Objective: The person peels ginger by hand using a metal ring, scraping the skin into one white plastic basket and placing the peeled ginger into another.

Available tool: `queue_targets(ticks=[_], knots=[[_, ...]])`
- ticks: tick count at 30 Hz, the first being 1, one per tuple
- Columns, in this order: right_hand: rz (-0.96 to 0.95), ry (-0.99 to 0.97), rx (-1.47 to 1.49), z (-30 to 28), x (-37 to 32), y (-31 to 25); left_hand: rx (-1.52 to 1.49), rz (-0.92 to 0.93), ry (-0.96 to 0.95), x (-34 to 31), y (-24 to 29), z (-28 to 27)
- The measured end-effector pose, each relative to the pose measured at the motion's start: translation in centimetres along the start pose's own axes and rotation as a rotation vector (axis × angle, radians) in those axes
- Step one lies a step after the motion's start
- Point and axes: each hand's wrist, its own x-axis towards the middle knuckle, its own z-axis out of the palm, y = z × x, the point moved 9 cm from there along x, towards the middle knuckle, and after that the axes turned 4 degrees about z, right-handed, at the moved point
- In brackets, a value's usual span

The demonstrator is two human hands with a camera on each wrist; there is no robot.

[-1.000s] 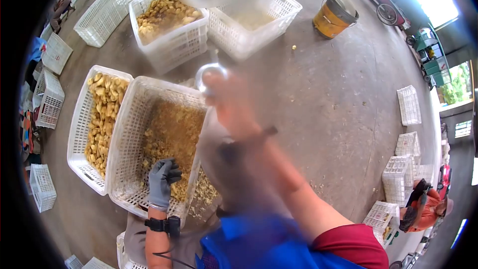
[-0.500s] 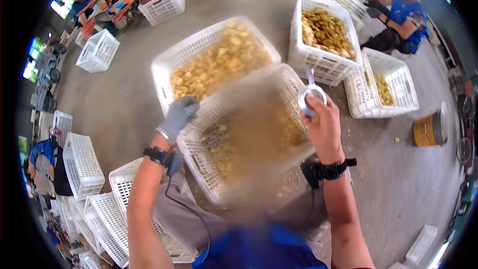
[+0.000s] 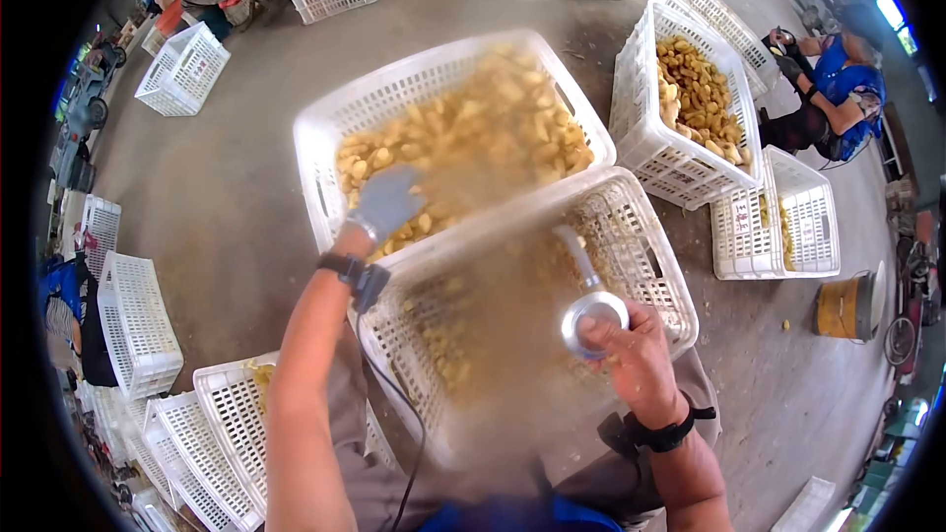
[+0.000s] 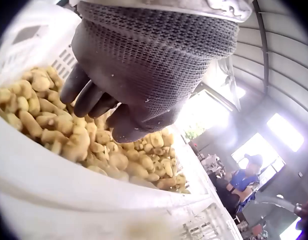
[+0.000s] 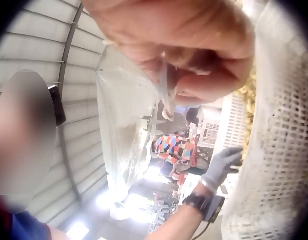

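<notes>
My left hand (image 3: 389,199), in a grey glove, reaches into the far white crate (image 3: 313,153), over peeled-looking ginger pieces (image 3: 463,128). In the left wrist view its gloved fingers (image 4: 89,97) point down among the ginger (image 4: 74,135), and the palm side shows nothing held. My bare right hand (image 3: 642,360) grips a shiny metal ladle (image 3: 599,320) by its round bowl, thumb pressed inside, handle pointing away. It is above the right side of the near crate (image 3: 660,286), where yellowish scraps (image 3: 448,335) lie, partly blurred.
To the right stand a crate of ginger (image 3: 680,163), another crate (image 3: 739,246) and a yellow bucket (image 3: 849,305). Stacked crates (image 3: 212,453) are at the lower left. A person in blue (image 3: 838,89) sits at the upper right. A cable (image 3: 414,424) hangs from my left wrist.
My left hand has moved from the near crate of scraps, past its rim, into the far ginger crate. The right hand brought the ladle in over the near crate. The head view has turned.
</notes>
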Motion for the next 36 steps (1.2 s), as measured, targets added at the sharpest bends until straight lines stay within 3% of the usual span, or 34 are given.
queue_targets(ticks=[2, 6, 9, 14, 18, 21, 24, 28, 32, 33, 36], knots=[[0.042, -0.029, 0.003, 1.0, 0.1, 0.6, 0.091, 0.051, -0.024, 2.9, 1.8, 1.6], [0.083, 0.004, -0.039, 0.7, 0.2, 1.3, 0.193, 0.198, -0.333, 6.7, 9.8, 3.2], [0.078, 0.038, -0.021, 0.1, 0.1, 1.1, 0.14, 0.374, -0.333, 8.8, 12.5, 6.6], [0.141, 0.084, -0.024, -1.1, -0.6, 1.8, 0.064, 0.292, -0.241, 10.6, 16.1, 5.5], [0.091, 0.067, -0.054, -1.9, -0.8, 2.0, 0.217, 0.165, -0.168, 11.4, 13.0, 8.7], [0.029, 0.042, -0.171, -2.9, -0.9, 2.5, 0.399, 0.094, -0.275, 11.9, 11.9, 10.6], [0.055, 0.041, -0.09, -3.1, -1.7, 1.7, 0.47, 0.087, -0.382, 11.3, 12.0, 11.0], [0.046, 0.072, -0.01, -3.5, -2.3, 1.2, 0.242, 0.005, -0.394, 9.9, 10.5, 10.6], [0.029, 0.08, -0.089, -4.2, -2.7, 0.6, -0.35, -0.179, -0.004, 7.1, 7.3, 5.0], [0.027, 0.066, -0.096, -4.0, -2.9, 0.6, -0.697, -0.515, -0.075, 5.3, 5.6, 4.8], [0.008, 0.044, 0.034, -3.1, -3.4, 0.6, -1.307, -0.368, 0.122, 2.6, 4.8, 2.2]])
